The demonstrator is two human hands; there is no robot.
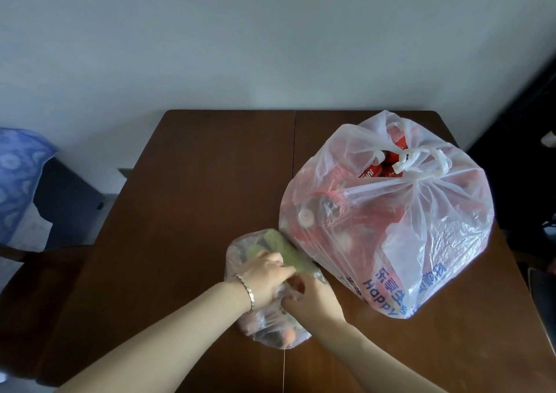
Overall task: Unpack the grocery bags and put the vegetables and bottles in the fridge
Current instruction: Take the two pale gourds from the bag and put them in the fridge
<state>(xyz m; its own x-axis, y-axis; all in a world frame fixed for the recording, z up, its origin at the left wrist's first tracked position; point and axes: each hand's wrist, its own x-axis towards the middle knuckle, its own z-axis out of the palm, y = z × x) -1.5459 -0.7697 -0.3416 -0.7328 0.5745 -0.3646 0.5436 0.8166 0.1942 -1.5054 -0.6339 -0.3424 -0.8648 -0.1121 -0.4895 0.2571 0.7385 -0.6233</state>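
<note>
Vegetable bag lies at 6 o'clock on the desk; left hand and right hand each with grip clamped on its plastic. Knotted bottle bag at 3 o'clock.

Two plastic grocery bags sit on the brown counter. The small clear bag lies on its side toward the near edge, touching the large one. Pale green vegetables fill its far end and orange-red ones its near end. The left hand and right hand grip its plastic at the middle. The large white bag stands upright with blue print low on its side and its handles knotted on top. Red-labelled bottles show inside.
</note>
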